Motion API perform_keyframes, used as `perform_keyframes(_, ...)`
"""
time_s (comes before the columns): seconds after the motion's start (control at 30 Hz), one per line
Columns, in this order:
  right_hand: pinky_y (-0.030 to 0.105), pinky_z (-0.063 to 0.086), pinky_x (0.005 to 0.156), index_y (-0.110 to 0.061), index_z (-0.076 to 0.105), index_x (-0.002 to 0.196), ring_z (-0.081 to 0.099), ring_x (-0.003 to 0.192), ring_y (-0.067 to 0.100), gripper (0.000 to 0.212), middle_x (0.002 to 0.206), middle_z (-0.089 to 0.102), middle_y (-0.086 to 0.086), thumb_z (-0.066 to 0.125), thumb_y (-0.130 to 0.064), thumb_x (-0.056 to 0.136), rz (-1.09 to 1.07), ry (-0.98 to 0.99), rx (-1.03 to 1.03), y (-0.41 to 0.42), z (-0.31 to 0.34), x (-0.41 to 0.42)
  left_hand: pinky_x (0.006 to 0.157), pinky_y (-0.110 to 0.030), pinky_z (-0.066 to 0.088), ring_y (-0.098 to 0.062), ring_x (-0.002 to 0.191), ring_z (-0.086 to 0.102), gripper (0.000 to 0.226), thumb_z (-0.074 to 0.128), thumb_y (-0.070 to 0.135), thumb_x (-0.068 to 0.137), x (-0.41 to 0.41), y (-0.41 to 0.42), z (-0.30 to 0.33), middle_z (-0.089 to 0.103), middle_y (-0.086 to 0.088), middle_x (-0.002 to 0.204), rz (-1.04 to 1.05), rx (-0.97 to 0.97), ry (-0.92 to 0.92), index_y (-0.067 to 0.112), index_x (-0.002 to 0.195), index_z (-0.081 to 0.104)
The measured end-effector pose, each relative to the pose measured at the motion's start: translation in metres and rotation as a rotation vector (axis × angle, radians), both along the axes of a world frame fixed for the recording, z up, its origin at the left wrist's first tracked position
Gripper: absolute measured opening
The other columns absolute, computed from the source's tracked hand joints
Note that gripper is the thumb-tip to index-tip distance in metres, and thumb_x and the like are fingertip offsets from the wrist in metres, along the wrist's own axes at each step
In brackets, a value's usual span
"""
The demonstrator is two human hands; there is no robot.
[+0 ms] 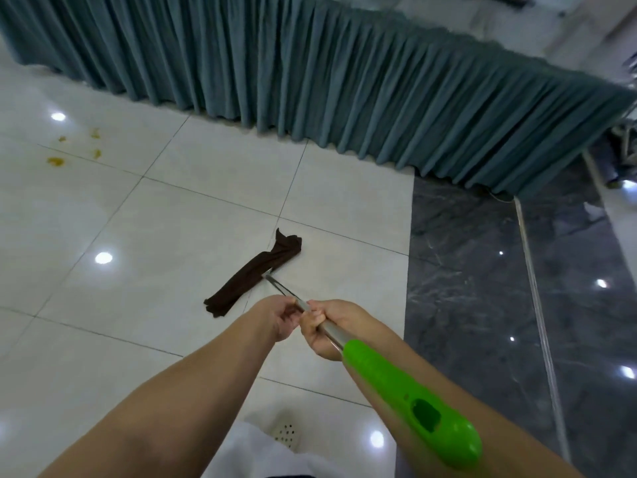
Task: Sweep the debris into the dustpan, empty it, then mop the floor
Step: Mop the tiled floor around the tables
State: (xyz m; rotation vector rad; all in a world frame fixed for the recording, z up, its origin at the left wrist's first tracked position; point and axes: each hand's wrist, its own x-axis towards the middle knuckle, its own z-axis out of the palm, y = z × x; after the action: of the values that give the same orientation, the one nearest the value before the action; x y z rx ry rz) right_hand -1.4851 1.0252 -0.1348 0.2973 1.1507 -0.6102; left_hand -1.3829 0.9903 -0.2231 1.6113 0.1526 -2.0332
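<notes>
A mop with a metal pole and a bright green handle end points down to a dark brown mop cloth lying on the white tiled floor. My right hand grips the metal pole just below the green handle. My left hand is right beside it, fingers curled around the pole a little lower down. Orange-yellow stains or crumbs lie on the tiles at the far left.
A long teal pleated curtain hangs along the far side, reaching the floor. Dark grey marble flooring begins at the right, with a metal rail running across it. A perforated white shoe shows at the bottom.
</notes>
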Motion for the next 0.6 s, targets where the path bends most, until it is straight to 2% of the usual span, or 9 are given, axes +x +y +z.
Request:
perform_keyframes(0.1, 0.011, 0.029, 0.024, -0.002, 0.048, 0.078, 0.034, 0.023, 0.008, 0.027, 0.038, 0.041, 0.007, 0.032, -0.003, 0.100, -0.047, 0.017, 0.001, 0.006, 0.008, -0.026, 0.046, -0.008, 0.043, -0.015, 0.018, 0.047, 0.036, 0.038, -0.004, 0.096, -0.030, 0.004, 0.006, 0.044, -0.010, 0.024, -0.019, -0.001, -0.003, -0.002, 0.061, 0.042)
perform_keyframes(0.2, 0.010, 0.028, 0.024, -0.001, 0.049, 0.074, 0.032, 0.022, 0.007, 0.030, 0.038, 0.040, 0.006, 0.032, -0.002, 0.099, -0.009, 0.061, 0.018, 0.010, 0.010, -0.044, 0.071, -0.010, 0.047, -0.022, 0.041, 0.053, 0.034, 0.042, -0.002, 0.096, -0.047, 0.006, 0.004, 0.047, -0.011, 0.027, -0.036, 0.021, -0.003, -0.003, 0.061, 0.044)
perform_keyframes(0.27, 0.010, 0.028, 0.024, -0.002, 0.050, 0.072, 0.031, 0.021, 0.006, 0.031, 0.038, 0.039, 0.005, 0.036, -0.004, 0.099, 0.056, 0.076, 0.034, 0.013, 0.012, -0.051, 0.086, -0.015, 0.043, -0.018, 0.051, 0.048, 0.034, 0.041, -0.003, 0.095, -0.053, 0.008, 0.001, 0.051, -0.014, 0.037, -0.064, 0.025, -0.014, -0.004, 0.062, 0.046)
perform_keyframes(0.33, 0.010, 0.027, 0.024, -0.004, 0.048, 0.068, 0.030, 0.022, 0.005, 0.034, 0.039, 0.036, 0.003, 0.037, -0.006, 0.099, 0.119, 0.083, 0.052, 0.012, 0.013, -0.053, 0.095, -0.017, 0.039, -0.019, 0.058, 0.051, 0.034, 0.040, -0.005, 0.095, -0.055, 0.008, -0.004, 0.052, -0.015, 0.051, -0.073, 0.033, -0.012, -0.005, 0.062, 0.047)
perform_keyframes(0.4, 0.010, 0.026, 0.024, -0.006, 0.047, 0.066, 0.029, 0.022, 0.005, 0.036, 0.037, 0.033, 0.001, 0.035, -0.006, 0.100, 0.167, 0.084, 0.055, 0.008, 0.014, -0.052, 0.093, -0.015, 0.039, -0.019, 0.058, 0.051, 0.032, 0.039, -0.005, 0.095, -0.053, 0.006, -0.006, 0.054, -0.014, 0.043, -0.080, 0.036, 0.008, -0.005, 0.063, 0.048)
perform_keyframes(0.5, 0.011, 0.026, 0.023, -0.006, 0.046, 0.065, 0.029, 0.020, 0.005, 0.037, 0.034, 0.033, 0.002, 0.033, -0.005, 0.100, 0.216, 0.071, 0.055, -0.005, 0.016, -0.043, 0.069, -0.012, 0.042, -0.018, 0.040, 0.052, 0.030, 0.042, -0.005, 0.093, -0.044, -0.004, -0.005, 0.051, -0.010, 0.031, -0.094, 0.046, 0.002, -0.003, 0.064, 0.048)
perform_keyframes(0.57, 0.011, 0.027, 0.022, -0.005, 0.045, 0.065, 0.029, 0.019, 0.006, 0.037, 0.033, 0.033, 0.002, 0.033, -0.004, 0.099, 0.237, 0.056, 0.049, -0.016, 0.015, -0.036, 0.069, -0.011, 0.041, -0.018, 0.030, 0.053, 0.030, 0.043, -0.005, 0.093, -0.037, -0.013, -0.004, 0.051, -0.009, 0.030, -0.091, 0.039, -0.015, -0.002, 0.063, 0.048)
perform_keyframes(0.6, 0.011, 0.027, 0.022, -0.005, 0.045, 0.065, 0.029, 0.019, 0.006, 0.037, 0.033, 0.034, 0.003, 0.032, -0.003, 0.099, 0.244, 0.045, 0.045, -0.022, 0.015, -0.033, 0.074, -0.012, 0.042, -0.019, 0.034, 0.054, 0.031, 0.043, -0.004, 0.094, -0.032, -0.018, -0.004, 0.051, -0.009, 0.031, -0.079, 0.033, -0.020, -0.002, 0.063, 0.049)
